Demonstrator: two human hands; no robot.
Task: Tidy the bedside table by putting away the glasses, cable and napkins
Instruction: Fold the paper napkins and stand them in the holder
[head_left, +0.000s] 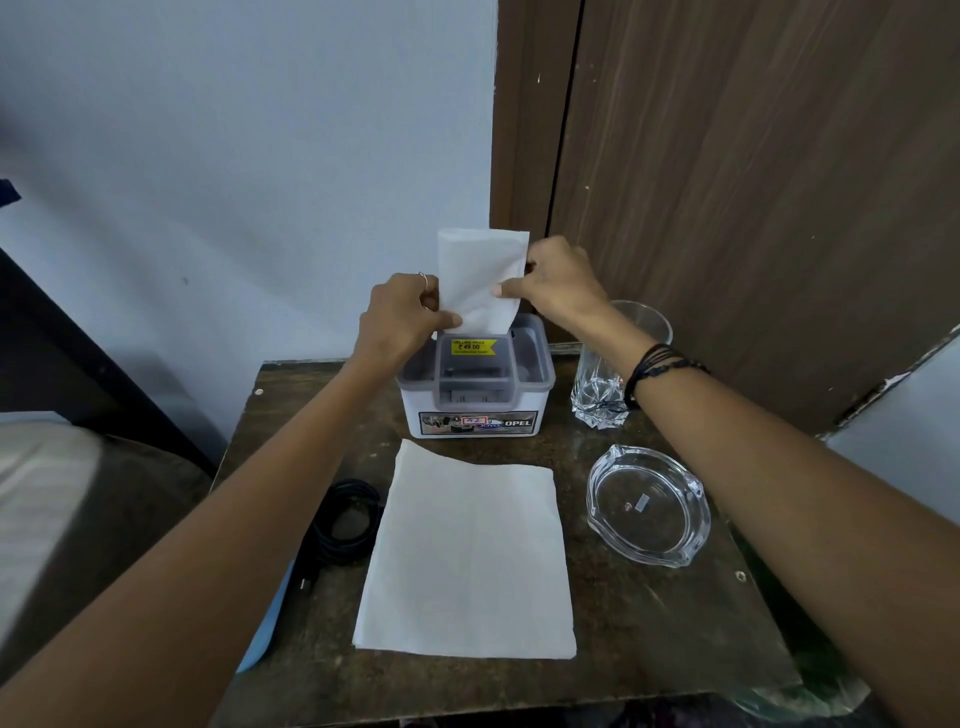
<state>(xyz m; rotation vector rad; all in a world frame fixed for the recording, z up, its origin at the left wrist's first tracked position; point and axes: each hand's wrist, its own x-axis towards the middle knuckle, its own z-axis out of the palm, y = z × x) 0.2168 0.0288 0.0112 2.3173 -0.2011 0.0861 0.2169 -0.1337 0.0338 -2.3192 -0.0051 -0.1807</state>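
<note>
A folded white paper napkin (475, 280) stands upright between both hands over the small white plastic holder box with a grey slotted top (475, 382), its lower edge at the mouth of the back slot. The left hand (402, 317) pinches the napkin's lower left edge between thumb and fingers; the right hand (553, 283) pinches its right edge higher up.

The step looks like feeding this napkin into the slot. To do it well, keep the sheet taut and vertical, lead with the bottom edge squarely into the opening, and slide the pinches upward as it sinks so the paper does not buckle. The box is light, so push straight down rather than backward.

A second, larger flat white paper napkin (467, 556) lies unfolded on the dark worn desk (675, 623), just in front of the box. A coiled black cable (345, 525) rests left of it near the desk's edge. To the right stand a tall clear cut-glass tumbler (605, 384) and a round clear glass dish (649, 506). Behind are a pale wall and brown wooden panelling (753, 182); bedding shows at far left.
</note>
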